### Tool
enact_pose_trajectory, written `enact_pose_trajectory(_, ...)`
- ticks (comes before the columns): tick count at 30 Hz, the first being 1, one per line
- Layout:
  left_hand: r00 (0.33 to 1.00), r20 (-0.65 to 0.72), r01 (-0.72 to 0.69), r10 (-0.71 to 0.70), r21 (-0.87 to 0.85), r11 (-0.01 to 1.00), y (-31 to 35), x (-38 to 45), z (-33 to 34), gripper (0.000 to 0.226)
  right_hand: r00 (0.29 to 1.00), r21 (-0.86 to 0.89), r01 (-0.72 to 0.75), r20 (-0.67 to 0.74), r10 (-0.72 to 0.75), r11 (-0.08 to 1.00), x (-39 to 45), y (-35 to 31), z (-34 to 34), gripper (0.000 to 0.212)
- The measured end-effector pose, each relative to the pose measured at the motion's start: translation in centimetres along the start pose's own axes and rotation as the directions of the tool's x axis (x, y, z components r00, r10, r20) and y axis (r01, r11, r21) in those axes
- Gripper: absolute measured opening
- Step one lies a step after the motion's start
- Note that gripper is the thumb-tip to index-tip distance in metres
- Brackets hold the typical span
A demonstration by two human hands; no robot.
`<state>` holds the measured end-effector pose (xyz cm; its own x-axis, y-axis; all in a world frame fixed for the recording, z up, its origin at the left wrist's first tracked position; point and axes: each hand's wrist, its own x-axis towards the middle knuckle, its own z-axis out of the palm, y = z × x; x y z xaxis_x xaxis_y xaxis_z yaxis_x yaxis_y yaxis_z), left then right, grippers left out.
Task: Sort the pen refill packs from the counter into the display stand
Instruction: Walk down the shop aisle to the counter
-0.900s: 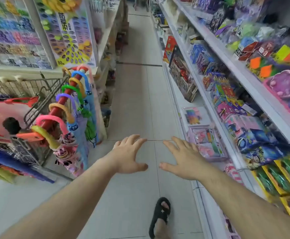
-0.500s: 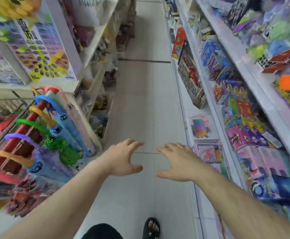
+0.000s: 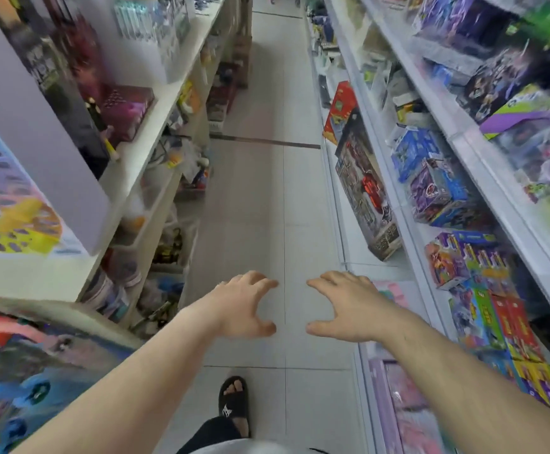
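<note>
I stand in a narrow shop aisle with both arms stretched out in front of me over the tiled floor. My left hand [image 3: 241, 306] hovers palm down with loosely curled fingers and holds nothing. My right hand [image 3: 345, 306] mirrors it a short gap to the right, also empty. No pen refill packs, counter or display stand are in view.
White shelves [image 3: 483, 152] full of boxed toys line the right side; a tall toy box [image 3: 362, 188] leans on the bottom shelf. Shelves [image 3: 142, 165] with mixed goods line the left, with umbrellas [image 3: 38, 365] at lower left. My sandalled foot [image 3: 233, 401] is on the floor [image 3: 254, 204].
I have walked forward along the aisle; the umbrella rack slid to the lower left and the shelves moved closer. My fingers have curled slightly. Both hands stay empty.
</note>
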<state>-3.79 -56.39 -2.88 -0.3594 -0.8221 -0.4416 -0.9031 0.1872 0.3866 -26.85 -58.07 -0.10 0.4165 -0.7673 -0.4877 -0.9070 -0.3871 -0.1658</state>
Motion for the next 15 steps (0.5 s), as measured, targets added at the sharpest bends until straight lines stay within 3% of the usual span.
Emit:
enact_pose_trajectory(7, 0.999, 0.015, -0.045, 0.044, 0.018, 0.999, -3.7, 12.9, -9.7, 0.092, 0.998, 0.059, -0.047, -0.026, 0.049, 0.997, 11.4, 5.0, -9.5, 0.092)
enact_pose_trajectory(11, 0.999, 0.028, -0.025, 0.024, 0.026, 0.999, -5.3, 21.4, -13.9, 0.106, 0.999, 0.093, -0.049, 0.019, 0.048, 0.994, 18.5, 10.1, -12.7, 0.097)
enact_pose_trajectory(15, 0.998, 0.054, 0.016, -0.018, 0.035, 0.999, -5.9, 30.5, -18.0, 0.102, 0.998, 0.1, -0.01, 0.057, 0.004, 0.995, 26.9, 16.3, -16.2, 0.096)
